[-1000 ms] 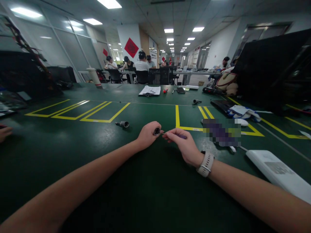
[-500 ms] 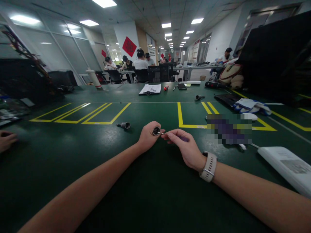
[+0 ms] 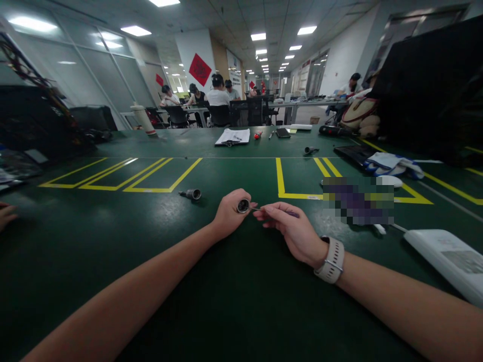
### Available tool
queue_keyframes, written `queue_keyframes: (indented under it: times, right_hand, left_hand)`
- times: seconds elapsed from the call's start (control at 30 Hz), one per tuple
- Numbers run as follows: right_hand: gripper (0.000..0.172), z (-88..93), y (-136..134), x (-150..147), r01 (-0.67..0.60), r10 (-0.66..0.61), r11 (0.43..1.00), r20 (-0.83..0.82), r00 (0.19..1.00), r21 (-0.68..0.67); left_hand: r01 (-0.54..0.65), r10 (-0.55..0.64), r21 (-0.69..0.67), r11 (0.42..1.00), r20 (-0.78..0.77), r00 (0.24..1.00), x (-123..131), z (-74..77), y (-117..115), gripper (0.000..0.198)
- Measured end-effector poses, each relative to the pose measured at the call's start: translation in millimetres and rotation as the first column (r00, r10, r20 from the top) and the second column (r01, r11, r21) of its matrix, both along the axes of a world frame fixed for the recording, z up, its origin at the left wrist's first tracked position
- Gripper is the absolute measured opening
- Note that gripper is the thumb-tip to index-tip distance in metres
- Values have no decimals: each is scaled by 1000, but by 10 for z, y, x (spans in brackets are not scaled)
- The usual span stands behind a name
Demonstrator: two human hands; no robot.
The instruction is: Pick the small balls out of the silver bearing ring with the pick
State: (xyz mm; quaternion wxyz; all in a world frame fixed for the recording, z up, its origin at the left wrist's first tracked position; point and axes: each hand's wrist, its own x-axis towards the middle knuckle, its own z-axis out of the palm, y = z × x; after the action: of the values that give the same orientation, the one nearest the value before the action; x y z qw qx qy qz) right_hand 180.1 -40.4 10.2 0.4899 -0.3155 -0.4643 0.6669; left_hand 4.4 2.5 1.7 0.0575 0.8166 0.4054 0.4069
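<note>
My left hand (image 3: 231, 213) is closed around a round metal connector (image 3: 243, 205), whose open end faces me and shows dark parts inside. In my right hand (image 3: 292, 229), the fingers pinch a thin screwdriver (image 3: 291, 213) with a purple handle. Its slim metal shaft points left, toward the connector; the tip is close to the rim, and I cannot tell whether it touches. A similar metal connector (image 3: 193, 194) lies on the green table (image 3: 241, 296) to the left of my left hand. Another such connector (image 3: 310, 150) lies farther back on the right.
Yellow tape (image 3: 302, 196) marks areas on the table. To the right are a white box (image 3: 433, 241), a blurred-out purple item (image 3: 354, 201) and a white-and-blue cloth (image 3: 394, 165). A clipboard (image 3: 232, 136) lies at the back. Another person's hand (image 3: 6, 213) shows at the left edge.
My right hand has shifted slightly right, drawing the screwdriver's shaft back from the connector's opening toward its right rim. My left hand keeps its hold on the connector.
</note>
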Motion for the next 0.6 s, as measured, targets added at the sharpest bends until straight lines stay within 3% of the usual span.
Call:
queue_keyframes:
  times: [0.37, 0.6]
  right_hand:
    - [12, -46, -41, -22, 64, -71, 993, 64, 995, 100]
    - [11, -5, -14, -9, 27, -27, 1000, 12, 1000, 4]
  left_hand:
    - [-50, 50, 4, 999, -1, 999, 6, -17, 17, 22]
    - [-11, 11, -12, 1000, -46, 999, 8, -10, 5, 23]
